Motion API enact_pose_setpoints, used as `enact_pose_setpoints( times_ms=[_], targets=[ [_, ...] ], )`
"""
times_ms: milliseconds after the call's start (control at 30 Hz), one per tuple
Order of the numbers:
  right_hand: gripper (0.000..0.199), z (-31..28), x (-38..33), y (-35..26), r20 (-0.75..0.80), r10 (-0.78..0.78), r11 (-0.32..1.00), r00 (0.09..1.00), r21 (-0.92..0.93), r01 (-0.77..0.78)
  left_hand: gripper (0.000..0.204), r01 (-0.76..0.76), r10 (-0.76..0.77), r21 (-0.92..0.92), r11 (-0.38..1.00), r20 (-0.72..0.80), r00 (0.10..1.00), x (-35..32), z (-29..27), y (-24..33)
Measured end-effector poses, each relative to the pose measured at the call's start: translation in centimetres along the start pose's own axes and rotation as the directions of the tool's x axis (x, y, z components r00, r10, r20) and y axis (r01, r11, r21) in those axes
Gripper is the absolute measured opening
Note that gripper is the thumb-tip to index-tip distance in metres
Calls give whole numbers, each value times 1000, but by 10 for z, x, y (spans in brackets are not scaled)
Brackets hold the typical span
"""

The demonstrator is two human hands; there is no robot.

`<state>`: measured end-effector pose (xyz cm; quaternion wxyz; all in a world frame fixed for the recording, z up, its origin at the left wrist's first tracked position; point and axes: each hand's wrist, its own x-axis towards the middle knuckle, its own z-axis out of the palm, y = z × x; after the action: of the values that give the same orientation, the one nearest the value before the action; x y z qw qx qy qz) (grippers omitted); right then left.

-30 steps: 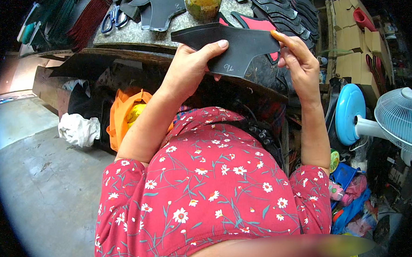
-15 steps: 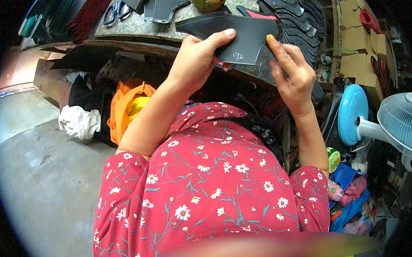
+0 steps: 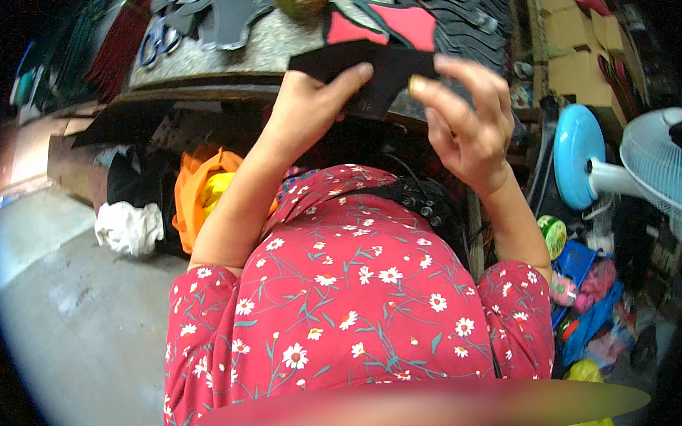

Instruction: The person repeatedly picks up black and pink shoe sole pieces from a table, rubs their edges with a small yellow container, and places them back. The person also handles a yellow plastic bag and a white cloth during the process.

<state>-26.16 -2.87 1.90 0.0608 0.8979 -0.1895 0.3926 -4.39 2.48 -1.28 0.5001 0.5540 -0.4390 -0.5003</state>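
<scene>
Both hands hold one flat black cut piece of leather-like sheet in front of the stone worktop edge. My left hand grips its left part with the thumb laid across the top. My right hand pinches the right end between thumb and fingers. The piece is folded or bent between the hands. Behind it on the worktop lie red and black cut pieces.
Scissors and grey cut pieces lie on the worktop, stacked black pieces at right. Below are an orange bag, a white cloth, a blue and white fan, cardboard boxes and clutter. Concrete floor lies left.
The black piece was held spread wide and flat. Both hands have drawn closer together and nearer to me, and the piece now looks bent and shorter between them.
</scene>
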Motion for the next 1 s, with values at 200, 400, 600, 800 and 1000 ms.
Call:
enact_pose_setpoints(
  times_ms=[200, 400, 600, 800, 1000],
  targets=[
    [60, -17, -2, 12, 357, 425, 835, 832, 202, -513, 27, -166, 120, 231, 959, 200, 972, 4, 15, 0],
    [58, -43, -17, 84, 420, 620, 690, 662, 109, -716, 22, -266, 269, 113, 957, -6, 963, 7, -11, 14],
    [59, -34, -46, 85, 338, 695, 712, 635, -200, -673, 16, -413, 515, 384, 826, -216, 830, 20, -38, 17],
    [56, -32, -6, 72, 299, 588, 799, 752, -357, -483, 39, -308, 877, 915, 262, -92, 473, 54, -78, 34],
    [46, -14, 70, 55, 341, 287, 957, 895, -63, -283, 40, -398, 762, 863, 311, 23, 647, 96, -73, 28]
  ],
)
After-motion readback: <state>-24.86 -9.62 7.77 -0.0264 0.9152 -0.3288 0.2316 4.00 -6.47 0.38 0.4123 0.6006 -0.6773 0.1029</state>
